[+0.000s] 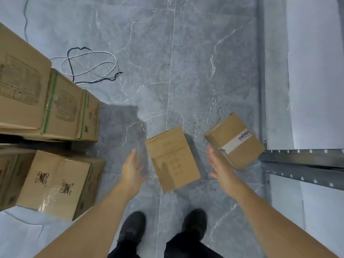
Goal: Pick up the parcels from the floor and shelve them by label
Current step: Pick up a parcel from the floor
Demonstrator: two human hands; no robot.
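Two brown cardboard parcels lie on the grey marble floor in front of my feet. The nearer parcel (pixel 172 159) shows a plain printed face. The other parcel (pixel 235 140) lies to its right, tilted, with a white shipping label on top. My left hand (pixel 132 168) is open, fingers spread, just left of the nearer parcel and apart from it. My right hand (pixel 218 164) is open too, between the two parcels, in front of the labelled parcel's near corner. Neither hand holds anything.
Large cardboard cartons (pixel 46 101) are stacked at the left, with more cartons (pixel 55 181) below them. Loose cables (pixel 89 67) lie on the floor behind. A metal shelf frame (pixel 301 155) with white boards stands at the right. My black shoes (pixel 132 228) stand below.
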